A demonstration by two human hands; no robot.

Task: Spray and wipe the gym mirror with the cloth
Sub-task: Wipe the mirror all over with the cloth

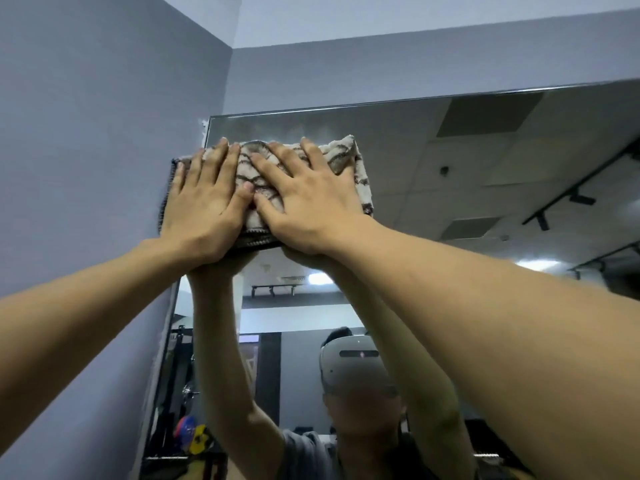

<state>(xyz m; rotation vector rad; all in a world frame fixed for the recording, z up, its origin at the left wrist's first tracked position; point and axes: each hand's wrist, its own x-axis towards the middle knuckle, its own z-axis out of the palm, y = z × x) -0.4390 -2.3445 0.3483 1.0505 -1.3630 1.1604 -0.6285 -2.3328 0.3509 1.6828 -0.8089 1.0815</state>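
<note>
Bare forearms; the mirror reflects a grey T-shirt and white headset.

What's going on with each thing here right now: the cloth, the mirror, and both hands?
cloth: folded, pressed flat on the mirror's top left corner, overlapping onto the wall.
mirror: mounted on the wall, glass hazy near the top edge.
left hand: fingers straight, pressing the cloth.
right hand: fingers spread, pressing the cloth beside the left hand.

Grey wall (pale ceiling above)
</note>
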